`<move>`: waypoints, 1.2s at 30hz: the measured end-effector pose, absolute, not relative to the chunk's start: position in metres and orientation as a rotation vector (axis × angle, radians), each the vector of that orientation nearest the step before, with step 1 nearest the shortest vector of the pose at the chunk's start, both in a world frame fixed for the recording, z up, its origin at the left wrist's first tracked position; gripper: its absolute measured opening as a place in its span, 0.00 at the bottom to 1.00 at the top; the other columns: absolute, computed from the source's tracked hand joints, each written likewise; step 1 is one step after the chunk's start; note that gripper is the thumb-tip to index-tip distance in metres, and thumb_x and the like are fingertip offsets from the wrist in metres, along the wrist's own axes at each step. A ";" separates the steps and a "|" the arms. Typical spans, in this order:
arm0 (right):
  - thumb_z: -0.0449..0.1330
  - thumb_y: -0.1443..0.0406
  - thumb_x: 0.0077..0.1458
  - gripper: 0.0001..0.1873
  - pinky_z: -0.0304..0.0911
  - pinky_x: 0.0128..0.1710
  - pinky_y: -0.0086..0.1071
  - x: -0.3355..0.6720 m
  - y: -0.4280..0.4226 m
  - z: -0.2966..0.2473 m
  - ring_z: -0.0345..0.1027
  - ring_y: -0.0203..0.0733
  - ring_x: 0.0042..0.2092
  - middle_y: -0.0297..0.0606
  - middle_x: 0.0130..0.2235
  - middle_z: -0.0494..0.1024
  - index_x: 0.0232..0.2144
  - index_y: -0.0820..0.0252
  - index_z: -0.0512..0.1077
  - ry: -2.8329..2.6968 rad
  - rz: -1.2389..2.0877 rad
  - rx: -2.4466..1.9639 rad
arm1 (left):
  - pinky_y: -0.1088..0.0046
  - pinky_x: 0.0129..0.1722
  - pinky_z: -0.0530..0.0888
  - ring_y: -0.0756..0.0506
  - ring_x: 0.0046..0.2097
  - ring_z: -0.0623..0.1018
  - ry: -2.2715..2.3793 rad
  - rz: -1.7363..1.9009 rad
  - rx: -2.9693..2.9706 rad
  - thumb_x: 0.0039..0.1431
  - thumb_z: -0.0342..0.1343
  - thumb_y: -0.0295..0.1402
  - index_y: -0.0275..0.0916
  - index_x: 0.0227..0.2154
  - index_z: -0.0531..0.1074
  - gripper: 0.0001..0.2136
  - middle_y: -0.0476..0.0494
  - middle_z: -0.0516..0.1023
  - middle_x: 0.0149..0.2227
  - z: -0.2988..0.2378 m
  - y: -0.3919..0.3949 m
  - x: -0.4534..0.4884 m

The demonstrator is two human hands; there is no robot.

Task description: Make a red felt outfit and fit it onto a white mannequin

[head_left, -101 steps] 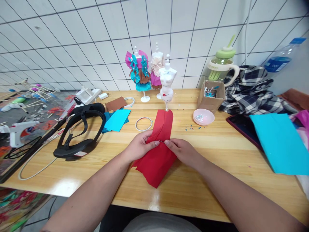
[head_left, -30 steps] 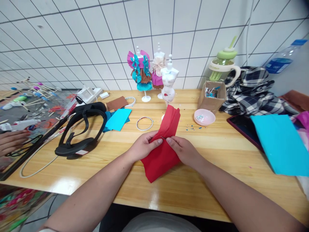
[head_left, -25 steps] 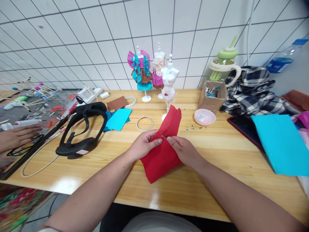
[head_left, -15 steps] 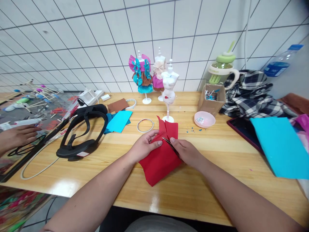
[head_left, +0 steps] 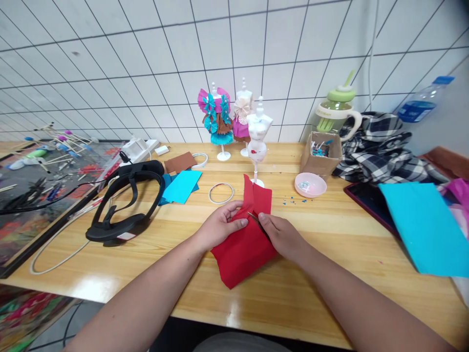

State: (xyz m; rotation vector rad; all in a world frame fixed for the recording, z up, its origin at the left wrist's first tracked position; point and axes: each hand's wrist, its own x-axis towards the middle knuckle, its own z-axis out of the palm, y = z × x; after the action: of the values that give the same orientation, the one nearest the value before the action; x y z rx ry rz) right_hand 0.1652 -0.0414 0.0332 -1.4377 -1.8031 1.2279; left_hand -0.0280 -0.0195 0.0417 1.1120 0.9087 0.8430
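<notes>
A folded red sheet (head_left: 242, 249) lies on the wooden table (head_left: 348, 244) in front of me, its far end standing up in a fold. My left hand (head_left: 220, 227) pinches the sheet's left edge between thumb and fingers. My right hand (head_left: 282, 237) is closed on a thin dark metal tool (head_left: 253, 217) whose tip meets the sheet right beside my left thumb. I cannot make out what kind of tool it is. A bare white mannequin (head_left: 258, 137) stands just behind the sheet.
Two dressed mannequins (head_left: 216, 115) stand by the tiled wall. A wire ring (head_left: 221, 192), small cyan sheets (head_left: 181, 185) and a black headset (head_left: 124, 205) lie left. Right are a pink bowl (head_left: 309, 184), cardboard box (head_left: 320, 156), green mug (head_left: 337, 110), plaid cloth (head_left: 384, 146) and large cyan sheet (head_left: 428, 227).
The sheet's raised far end has dropped and now looks shorter. Both hands stay on it. Another person's hand at the far left has gone from view.
</notes>
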 end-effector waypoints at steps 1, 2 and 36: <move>0.39 0.45 0.63 0.30 0.61 0.38 0.35 0.165 -0.042 0.034 0.70 0.46 0.39 0.40 0.37 0.79 0.31 0.57 0.72 -1.815 1.223 -1.430 | 0.66 0.50 0.71 0.42 0.48 0.77 0.897 0.817 1.105 0.47 0.68 0.33 0.39 0.47 0.71 0.23 0.42 0.79 0.45 0.043 -0.020 -0.027; 0.39 0.45 0.63 0.30 0.61 0.38 0.35 0.164 -0.042 0.034 0.70 0.45 0.38 0.39 0.36 0.79 0.30 0.57 0.71 -1.825 1.220 -1.422 | 0.66 0.49 0.71 0.43 0.48 0.77 0.885 0.792 1.099 0.48 0.68 0.34 0.38 0.47 0.71 0.22 0.42 0.79 0.45 0.044 -0.021 -0.027; 0.41 0.48 0.64 0.28 0.60 0.36 0.33 0.155 -0.046 0.036 0.70 0.44 0.37 0.40 0.35 0.79 0.30 0.58 0.71 -1.784 1.237 -1.401 | 0.65 0.48 0.74 0.40 0.49 0.78 0.762 0.693 1.134 0.51 0.66 0.33 0.42 0.53 0.69 0.25 0.39 0.77 0.52 0.045 -0.024 -0.024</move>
State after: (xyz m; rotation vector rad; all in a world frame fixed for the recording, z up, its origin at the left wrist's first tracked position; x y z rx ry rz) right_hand 0.1555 -0.0461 0.0362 -1.4008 -1.7836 1.2369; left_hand -0.0245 -0.0237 0.0449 1.1336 0.7615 0.6931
